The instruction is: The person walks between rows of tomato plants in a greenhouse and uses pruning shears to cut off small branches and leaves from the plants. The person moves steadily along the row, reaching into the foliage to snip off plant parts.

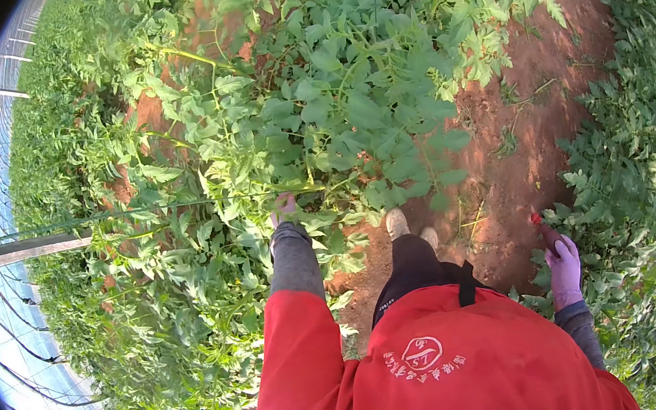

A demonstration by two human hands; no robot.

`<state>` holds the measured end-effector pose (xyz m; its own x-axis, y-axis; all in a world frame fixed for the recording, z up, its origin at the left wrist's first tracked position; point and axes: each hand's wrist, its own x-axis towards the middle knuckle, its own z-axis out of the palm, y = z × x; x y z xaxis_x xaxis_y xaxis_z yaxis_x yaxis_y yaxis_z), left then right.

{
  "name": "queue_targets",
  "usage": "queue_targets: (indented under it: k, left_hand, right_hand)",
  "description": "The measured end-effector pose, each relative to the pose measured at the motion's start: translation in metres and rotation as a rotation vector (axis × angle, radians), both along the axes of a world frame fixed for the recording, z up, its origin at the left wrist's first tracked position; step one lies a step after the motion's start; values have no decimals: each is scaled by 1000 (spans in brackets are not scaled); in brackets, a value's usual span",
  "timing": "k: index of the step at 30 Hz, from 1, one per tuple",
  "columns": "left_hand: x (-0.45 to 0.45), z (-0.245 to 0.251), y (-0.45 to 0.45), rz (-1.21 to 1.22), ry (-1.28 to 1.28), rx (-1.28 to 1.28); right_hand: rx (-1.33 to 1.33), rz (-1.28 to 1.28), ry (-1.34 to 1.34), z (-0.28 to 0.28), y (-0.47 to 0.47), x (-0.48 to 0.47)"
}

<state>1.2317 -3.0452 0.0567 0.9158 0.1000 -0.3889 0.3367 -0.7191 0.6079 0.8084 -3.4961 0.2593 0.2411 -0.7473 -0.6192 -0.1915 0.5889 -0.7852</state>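
Among the leaves and stems of a tomato plant (342, 93) is my left hand (284, 207), partly covered by foliage; whether it grips a stem is hidden. A green string (186, 203) runs in from the left to near that hand. Low at the right, beside the neighbouring row, my gloved right hand (563, 266) is closed around a dark, slender tool (549, 237) with a red tip. The kind of tool cannot be told. Leafy stems lean over the ground in front of me.
Reddish bare soil (501, 158) forms a path between the rows, with some cut or fallen green stems (510, 118) on it. Another plant row (638, 175) borders the right side. A pale post (26, 251) and the greenhouse's curved frame and film (5, 320) stand at the left.
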Motion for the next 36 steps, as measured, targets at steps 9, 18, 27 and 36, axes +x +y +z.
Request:
queue_targets:
  k: [9,18,27,36]
  left_hand:
    - [14,-32,-13,0,5,-113]
    - [38,-57,-18,94,220,-276]
    - [7,-32,-50,129,194,-139]
    - [-70,57,-47,313,89,339]
  right_hand:
    - [-59,138,-44,16,6,84]
    - [6,142,-61,34,-4,99]
    - [32,64,-35,34,-47,97]
    - [107,60,-53,4,-205,93]
